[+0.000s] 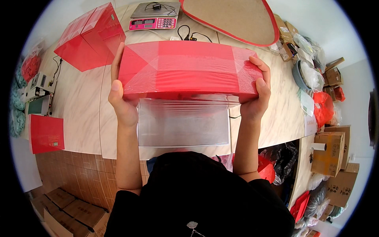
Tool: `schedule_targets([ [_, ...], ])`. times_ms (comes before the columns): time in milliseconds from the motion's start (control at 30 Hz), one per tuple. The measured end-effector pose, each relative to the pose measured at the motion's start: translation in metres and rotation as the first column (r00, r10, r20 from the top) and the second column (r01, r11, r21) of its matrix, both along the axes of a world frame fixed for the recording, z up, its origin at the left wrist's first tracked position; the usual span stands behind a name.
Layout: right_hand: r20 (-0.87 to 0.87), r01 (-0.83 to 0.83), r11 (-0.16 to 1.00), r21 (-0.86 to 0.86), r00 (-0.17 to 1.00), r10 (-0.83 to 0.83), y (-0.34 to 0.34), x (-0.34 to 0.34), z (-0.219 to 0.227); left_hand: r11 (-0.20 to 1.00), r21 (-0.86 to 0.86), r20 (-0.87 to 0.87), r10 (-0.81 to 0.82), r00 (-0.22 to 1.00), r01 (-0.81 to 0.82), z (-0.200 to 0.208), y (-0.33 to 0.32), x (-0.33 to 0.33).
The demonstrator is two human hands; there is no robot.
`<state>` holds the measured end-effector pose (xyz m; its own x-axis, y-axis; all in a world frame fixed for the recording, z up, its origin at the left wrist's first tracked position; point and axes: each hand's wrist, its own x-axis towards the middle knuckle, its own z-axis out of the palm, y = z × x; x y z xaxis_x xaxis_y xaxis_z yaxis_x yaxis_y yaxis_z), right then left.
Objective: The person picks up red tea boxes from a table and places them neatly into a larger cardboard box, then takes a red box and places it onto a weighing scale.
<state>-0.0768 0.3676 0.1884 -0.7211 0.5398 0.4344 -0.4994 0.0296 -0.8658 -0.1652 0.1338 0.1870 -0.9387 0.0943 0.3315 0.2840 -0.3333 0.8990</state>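
Observation:
Between my two hands is a long red box (193, 67) in clear plastic wrap, lifted over the table. My left hand (123, 98) clasps its left end and my right hand (258, 89) its right end, thumbs toward me and fingers around the far side. Creases and folded overlaps show in the wrap at both ends. Under the box, a flat panel with a grey metallic top and white rim (183, 128) lies at the table's front edge, partly hidden by the box.
Red wrapped boxes (90, 37) stand at the far left, and another red box (46, 134) is at the left edge. A pink scale (153, 23) and a red-rimmed board (233, 17) lie at the back. Cartons (329, 154) and bags crowd the right side.

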Motion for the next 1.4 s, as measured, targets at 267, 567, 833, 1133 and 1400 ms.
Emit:
schedule_targets([
  [267,-0.011,0.012,1.0,0.008,1.0,-0.012,0.001,0.0,-0.002,1.0,0.01,-0.007,0.007,1.0,-0.007,-0.002,0.0,-0.002],
  [567,0.034,0.009,1.0,0.028,0.999,-0.01,-0.008,-0.005,0.004,1.0,0.0,-0.09,-0.002,0.996,0.002,-0.006,-0.008,-0.01],
  [833,-0.026,-0.128,0.983,0.134,0.991,0.132,-0.041,-0.03,-0.004,0.985,0.056,0.003,0.163,0.987,-0.162,-0.005,-0.049,-0.017],
  [1133,-0.05,-0.151,0.985,0.081,0.987,0.155,-0.024,-0.034,-0.011,0.988,0.035,0.048,0.146,0.988,-0.148,0.0,-0.045,-0.012],
  [1400,0.026,0.006,0.997,0.082,1.0,-0.008,0.019,-0.009,-0.009,0.998,-0.059,-0.159,-0.01,0.987,0.001,-0.002,0.004,-0.019],
])
